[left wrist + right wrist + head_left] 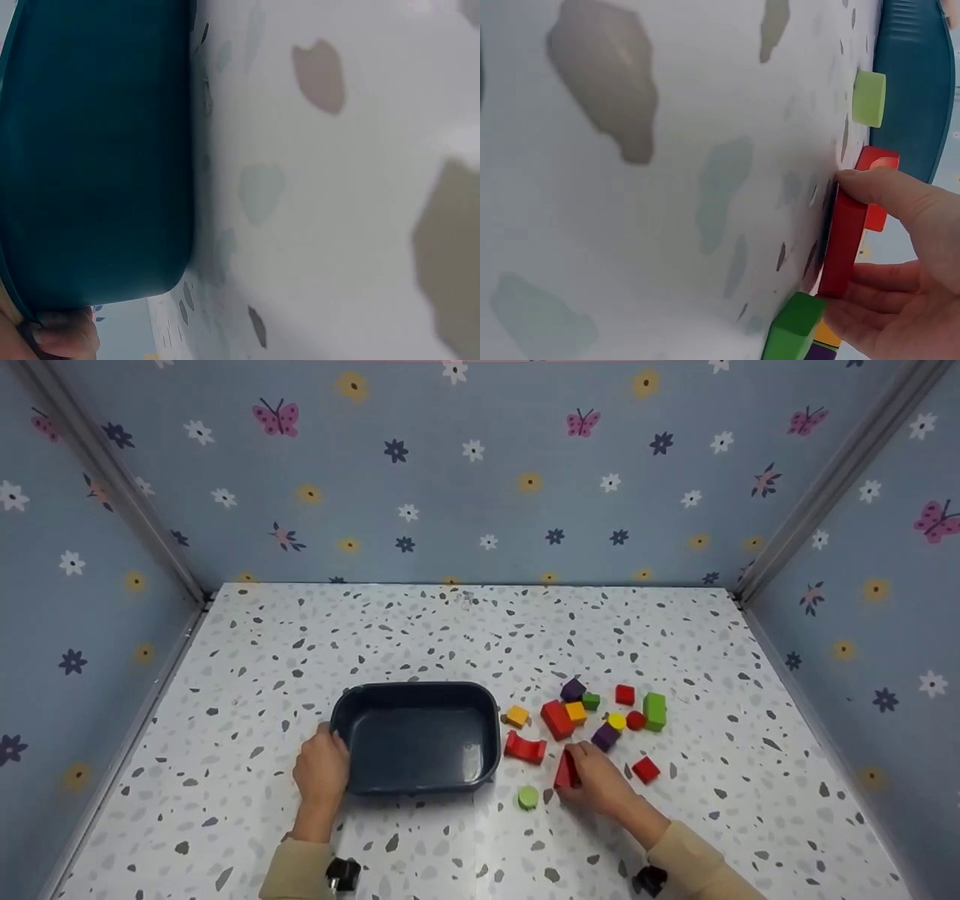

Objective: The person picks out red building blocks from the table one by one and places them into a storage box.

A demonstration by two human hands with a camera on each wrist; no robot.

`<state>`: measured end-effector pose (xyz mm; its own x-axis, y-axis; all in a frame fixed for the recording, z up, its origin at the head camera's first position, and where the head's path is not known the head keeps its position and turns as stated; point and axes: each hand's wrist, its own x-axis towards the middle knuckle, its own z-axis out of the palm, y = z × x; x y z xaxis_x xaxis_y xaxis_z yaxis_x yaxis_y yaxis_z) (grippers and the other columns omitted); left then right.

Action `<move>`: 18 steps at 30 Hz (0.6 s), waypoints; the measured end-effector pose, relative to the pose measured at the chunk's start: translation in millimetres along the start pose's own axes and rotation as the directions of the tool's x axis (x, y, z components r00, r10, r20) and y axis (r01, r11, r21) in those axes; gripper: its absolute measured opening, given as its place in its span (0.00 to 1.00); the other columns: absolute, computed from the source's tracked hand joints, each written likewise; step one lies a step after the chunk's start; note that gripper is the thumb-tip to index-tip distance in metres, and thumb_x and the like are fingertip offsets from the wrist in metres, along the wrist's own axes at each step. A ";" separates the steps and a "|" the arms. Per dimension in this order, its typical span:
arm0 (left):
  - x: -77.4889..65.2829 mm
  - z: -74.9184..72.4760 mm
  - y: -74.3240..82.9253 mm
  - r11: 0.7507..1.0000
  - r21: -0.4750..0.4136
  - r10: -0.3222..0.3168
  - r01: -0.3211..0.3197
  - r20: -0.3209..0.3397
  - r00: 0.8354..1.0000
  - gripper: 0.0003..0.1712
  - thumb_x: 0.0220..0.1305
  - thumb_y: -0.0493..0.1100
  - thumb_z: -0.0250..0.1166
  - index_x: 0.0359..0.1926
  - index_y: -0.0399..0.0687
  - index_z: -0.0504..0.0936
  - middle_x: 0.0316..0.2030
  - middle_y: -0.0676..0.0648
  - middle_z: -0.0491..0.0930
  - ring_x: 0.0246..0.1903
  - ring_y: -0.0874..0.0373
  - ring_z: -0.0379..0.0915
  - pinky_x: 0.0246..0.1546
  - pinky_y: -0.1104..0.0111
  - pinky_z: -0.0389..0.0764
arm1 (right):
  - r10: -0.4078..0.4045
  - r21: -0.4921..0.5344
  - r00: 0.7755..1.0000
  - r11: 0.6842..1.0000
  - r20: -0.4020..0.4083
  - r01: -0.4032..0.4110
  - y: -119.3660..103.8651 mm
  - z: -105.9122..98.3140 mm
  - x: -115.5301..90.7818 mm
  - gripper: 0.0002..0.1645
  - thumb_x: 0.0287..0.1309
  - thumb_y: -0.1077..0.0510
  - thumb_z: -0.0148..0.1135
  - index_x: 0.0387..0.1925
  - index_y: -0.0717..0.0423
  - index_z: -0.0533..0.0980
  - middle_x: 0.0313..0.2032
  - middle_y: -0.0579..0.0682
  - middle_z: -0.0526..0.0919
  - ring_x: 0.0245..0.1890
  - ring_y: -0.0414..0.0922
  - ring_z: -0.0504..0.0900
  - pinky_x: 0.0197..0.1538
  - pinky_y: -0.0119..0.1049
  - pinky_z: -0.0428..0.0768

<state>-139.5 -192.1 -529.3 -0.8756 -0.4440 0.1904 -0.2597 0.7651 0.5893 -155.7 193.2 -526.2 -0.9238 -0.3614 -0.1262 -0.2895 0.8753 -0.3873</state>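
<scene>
2 beige sleeves (298,870) extend in from the near side. The left hand (321,765), on the left, points far, thumb and fingers closed in a grip. The right hand (601,781), on the right, angles far and left, thumb opposite the fingers in a pinch.

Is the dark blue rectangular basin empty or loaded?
Empty: in the head view, the basin shows only bare floor; the small coloured blocks are outside it.

There is one basin (412,742), six red blocks (557,720), two orange (517,716), two purple (574,690), one yellow (616,721), at least three green (655,712).
</scene>
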 end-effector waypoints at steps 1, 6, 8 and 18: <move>0.2 -0.1 0.3 1.000 0.000 -0.001 0.001 0.001 1.000 0.12 0.61 0.35 0.50 0.40 0.30 0.73 0.30 0.27 0.75 0.27 0.32 0.73 0.23 0.46 0.69 | 0.001 -0.004 1.000 1.000 0.000 -0.001 -0.5 -1.3 -0.7 0.38 0.41 0.54 0.69 0.54 0.63 0.66 0.47 0.55 0.71 0.44 0.47 0.71 0.48 0.43 0.71; 0.7 -0.4 1.5 1.000 0.002 0.004 -0.004 0.002 1.000 0.11 0.61 0.35 0.49 0.39 0.29 0.72 0.29 0.27 0.75 0.26 0.33 0.73 0.22 0.47 0.69 | -0.021 -0.024 1.000 0.999 -0.014 0.020 -4.3 -7.9 -4.7 0.39 0.39 0.52 0.70 0.52 0.64 0.66 0.46 0.57 0.71 0.43 0.48 0.71 0.47 0.43 0.72; 0.6 -0.6 2.0 1.000 0.002 0.009 -0.009 0.001 1.000 0.11 0.61 0.35 0.49 0.39 0.29 0.72 0.29 0.27 0.75 0.26 0.33 0.73 0.22 0.47 0.69 | -0.032 -0.023 0.999 0.999 -0.025 0.031 -6.4 -10.9 -6.3 0.39 0.38 0.52 0.71 0.52 0.65 0.67 0.46 0.57 0.71 0.43 0.48 0.71 0.47 0.43 0.72; -0.6 -0.7 1.2 1.000 0.006 -0.008 0.008 0.007 1.000 0.11 0.61 0.34 0.49 0.39 0.29 0.72 0.29 0.27 0.75 0.26 0.32 0.73 0.22 0.47 0.69 | -0.107 0.006 0.993 0.994 -0.046 0.107 -21.9 -23.0 -11.9 0.40 0.36 0.52 0.72 0.52 0.64 0.67 0.46 0.56 0.72 0.43 0.48 0.71 0.47 0.42 0.72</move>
<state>-139.0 -191.3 -528.1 -0.8764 -0.4465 0.1804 -0.2690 0.7646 0.5857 -144.2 185.7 -495.3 -0.8984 -0.4373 -0.0417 -0.3851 0.8297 -0.4040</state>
